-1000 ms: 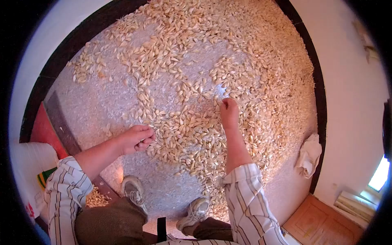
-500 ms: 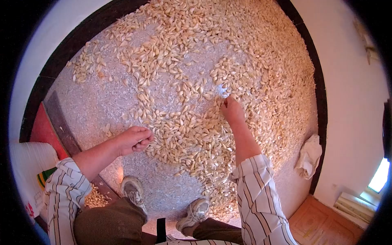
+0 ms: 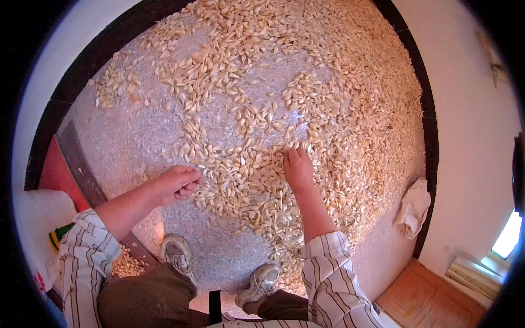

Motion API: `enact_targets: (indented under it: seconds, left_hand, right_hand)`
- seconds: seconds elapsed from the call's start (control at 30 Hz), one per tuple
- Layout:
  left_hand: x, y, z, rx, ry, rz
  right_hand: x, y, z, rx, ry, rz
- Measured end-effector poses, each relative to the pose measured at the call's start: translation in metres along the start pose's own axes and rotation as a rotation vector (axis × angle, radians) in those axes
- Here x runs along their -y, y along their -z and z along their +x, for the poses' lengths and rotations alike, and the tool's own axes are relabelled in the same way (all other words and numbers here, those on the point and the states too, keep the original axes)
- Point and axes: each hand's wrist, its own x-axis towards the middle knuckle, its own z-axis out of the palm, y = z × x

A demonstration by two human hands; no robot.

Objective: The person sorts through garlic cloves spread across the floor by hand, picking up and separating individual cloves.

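Pale garlic cloves [image 3: 240,169] lie spread across the speckled floor [image 3: 136,128], thickest toward the right. My left hand [image 3: 179,183] is closed at the left edge of the cloves, its fingers curled and pressed together; whatever it may hold is hidden. Over the cloves near the centre, my right hand [image 3: 298,168] points away from me, fingers bent down at the cloves. Its fingertips are partly hidden, and I cannot make out anything between them.
My shoes [image 3: 264,280] stand at the near edge of the cloves. A crumpled pale cloth [image 3: 413,209] lies by the dark skirting [image 3: 430,147] on the right. More cloves [image 3: 128,264] lie beside my left knee, near a white sack [image 3: 41,224]. A wooden panel [image 3: 432,298] is at lower right.
My right hand has moved back toward me and slightly left, and its fingers now reach down to the cloves. My left hand has shifted slightly left and stays closed.
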Motion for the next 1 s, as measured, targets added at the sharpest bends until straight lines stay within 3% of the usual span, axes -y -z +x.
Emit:
enact_targets:
  seconds: [0.13, 0.23, 0.3, 0.33, 0.4, 0.43, 0.5, 0.53, 0.6, 0.7, 0.83, 1.0]
  left_hand:
    - [0.004, 0.006, 0.001, 0.015, -0.020, -0.022]
    - [0.006, 0.004, 0.002, 0.007, -0.005, -0.010]
    - [0.005, 0.002, 0.002, 0.009, 0.001, -0.007]
    - [0.004, 0.001, 0.001, 0.008, 0.005, -0.005]
    - [0.004, 0.001, 0.002, 0.006, 0.004, -0.001]
    - [0.003, 0.001, 0.002, 0.003, 0.001, 0.002]
    - [0.004, 0.001, 0.003, -0.002, 0.002, 0.005]
    - [0.004, 0.001, 0.004, -0.009, 0.002, 0.007]
    - [0.004, 0.001, 0.003, -0.001, 0.004, 0.013]
    - [0.005, 0.000, 0.003, 0.004, 0.011, 0.022]
    - [0.005, -0.001, 0.002, -0.002, 0.010, 0.028]
    - [0.002, -0.003, 0.001, -0.011, 0.016, 0.024]
  right_hand:
    - [-0.004, 0.006, -0.009, 0.056, 0.051, -0.017]
    - [-0.007, 0.009, -0.011, 0.114, -0.081, 0.048]
    - [-0.008, 0.013, -0.013, 0.113, -0.244, 0.364]
    - [-0.007, 0.015, -0.013, 0.112, -0.245, 0.365]
    - [-0.007, 0.019, -0.014, 0.213, -0.562, 0.647]
    - [-0.009, 0.017, -0.015, 0.212, -0.563, 0.647]
    - [-0.016, 0.010, -0.019, 0.078, -0.298, 0.556]
    - [-0.020, 0.008, -0.020, 0.078, -0.299, 0.557]
    - [-0.021, 0.009, -0.016, 0.019, -0.161, 0.358]
    - [-0.019, 0.016, -0.008, 0.148, -0.239, 0.191]
    - [-0.005, 0.016, 0.007, 0.069, -0.277, 0.150]
    - [0.031, -0.009, 0.006, 0.116, -0.060, 0.149]
